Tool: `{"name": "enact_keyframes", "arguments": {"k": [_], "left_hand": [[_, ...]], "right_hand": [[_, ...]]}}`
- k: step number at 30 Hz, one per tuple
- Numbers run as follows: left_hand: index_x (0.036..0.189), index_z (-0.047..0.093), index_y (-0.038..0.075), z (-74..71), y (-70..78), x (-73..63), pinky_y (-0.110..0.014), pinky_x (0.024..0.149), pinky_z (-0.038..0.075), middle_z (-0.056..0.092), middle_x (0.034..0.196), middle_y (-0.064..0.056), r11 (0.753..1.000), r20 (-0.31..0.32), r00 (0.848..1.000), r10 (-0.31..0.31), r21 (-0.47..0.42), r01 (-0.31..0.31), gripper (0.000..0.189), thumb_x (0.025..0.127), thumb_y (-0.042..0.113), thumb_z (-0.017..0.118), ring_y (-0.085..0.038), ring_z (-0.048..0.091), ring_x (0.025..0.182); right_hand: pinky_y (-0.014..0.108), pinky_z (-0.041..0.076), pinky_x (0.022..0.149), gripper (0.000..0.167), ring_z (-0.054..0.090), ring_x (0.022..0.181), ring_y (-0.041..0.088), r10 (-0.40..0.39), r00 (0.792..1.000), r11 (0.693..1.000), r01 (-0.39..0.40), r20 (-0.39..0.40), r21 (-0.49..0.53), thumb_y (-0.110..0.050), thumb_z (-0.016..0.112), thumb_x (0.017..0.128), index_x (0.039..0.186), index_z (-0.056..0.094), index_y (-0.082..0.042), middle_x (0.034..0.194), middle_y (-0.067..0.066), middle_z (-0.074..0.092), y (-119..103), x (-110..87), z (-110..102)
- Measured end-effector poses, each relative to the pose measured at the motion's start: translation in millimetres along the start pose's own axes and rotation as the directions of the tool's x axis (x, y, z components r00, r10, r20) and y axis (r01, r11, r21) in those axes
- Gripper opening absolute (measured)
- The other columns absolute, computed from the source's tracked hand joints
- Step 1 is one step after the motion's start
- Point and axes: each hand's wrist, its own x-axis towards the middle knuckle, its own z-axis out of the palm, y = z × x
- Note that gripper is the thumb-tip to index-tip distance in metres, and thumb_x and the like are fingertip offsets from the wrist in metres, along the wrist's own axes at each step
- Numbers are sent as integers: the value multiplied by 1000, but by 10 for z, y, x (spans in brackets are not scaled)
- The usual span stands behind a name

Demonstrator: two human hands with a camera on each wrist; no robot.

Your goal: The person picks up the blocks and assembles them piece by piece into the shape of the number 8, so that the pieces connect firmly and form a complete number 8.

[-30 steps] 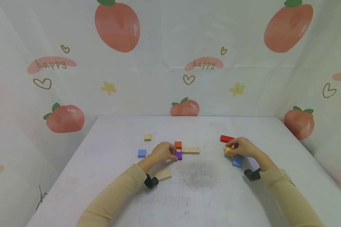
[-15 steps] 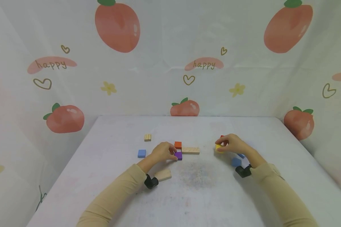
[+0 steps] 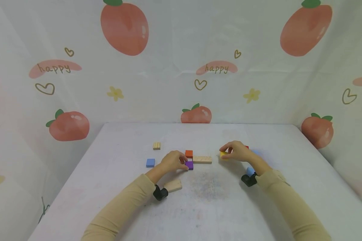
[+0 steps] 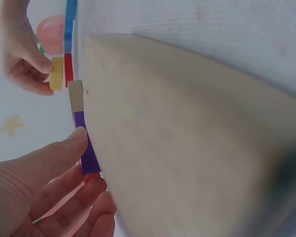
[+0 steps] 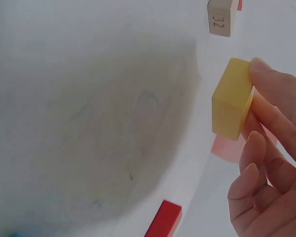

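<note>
My left hand (image 3: 172, 161) pinches a purple block (image 3: 190, 165) between thumb and fingers where it lies on the table. Behind the purple block sits an orange-red block (image 3: 188, 153). A plain wooden plank (image 3: 202, 160) extends rightward from these two, and the right wrist view shows a number on the plank's end (image 5: 219, 22). To the right of the plank, my right hand (image 3: 238, 151) holds a yellow block (image 5: 229, 106) by thumb and fingertips, raised a little off the table. In the left wrist view, a large wooden plank (image 4: 177, 128) hides much of the table.
A blue block (image 3: 150, 163) and a ridged wooden block (image 3: 157, 146) lie left of my left hand. Near that wrist is a wooden plank (image 3: 173, 185). A red block (image 3: 247, 147) and blue blocks (image 3: 250, 171) are partly hidden by my right hand and arm.
My right hand has carried the yellow block leftward, away from the blue blocks and past the red one, toward the middle plank. The left hand and purple block have stayed in place.
</note>
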Motion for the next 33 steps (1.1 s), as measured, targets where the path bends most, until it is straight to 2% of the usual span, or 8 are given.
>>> {"name": "enact_keyframes", "arguments": {"k": [9, 17, 25, 33], "left_hand": [[98, 71, 9, -1, -1, -4, -25, 70, 44, 68, 89, -4, 1000, 1, 1000, -7, -5, 7, 29, 73, 22, 79, -14, 57, 80], [98, 71, 9, -2, 3, -3, -26, 72, 44, 68, 89, -4, 1000, 4, 1000, -11, 0, 11, 29, 74, 22, 79, -14, 57, 81], [97, 71, 9, 10, -9, 1, -26, 71, 44, 68, 88, -4, 1000, -3, 1000, 4, 6, -4, 29, 73, 23, 79, -14, 58, 81], [98, 71, 10, 18, -14, 14, -25, 71, 44, 67, 88, -3, 1000, -1, 1000, -9, 9, 9, 29, 73, 24, 79, -13, 57, 80]], "right_hand": [[21, 42, 66, 29, 55, 77, 14, 18, 1000, 1000, -18, 13, 11, -13, 73, 78, 102, 69, 3, 100, 15, 70, -30, 113, 73], [22, 44, 68, 30, 54, 82, 18, 65, 997, 998, -65, 33, 10, -14, 71, 80, 106, 68, 1, 105, 15, 69, -77, 168, 107], [22, 42, 69, 31, 52, 83, 17, 83, 995, 996, -84, 53, 11, -15, 71, 82, 109, 67, 0, 107, 14, 68, -94, 225, 149], [23, 42, 68, 33, 51, 84, 17, 130, 989, 991, -131, 70, 3, -16, 70, 82, 112, 67, -3, 108, 13, 67, -85, 274, 172]]}}
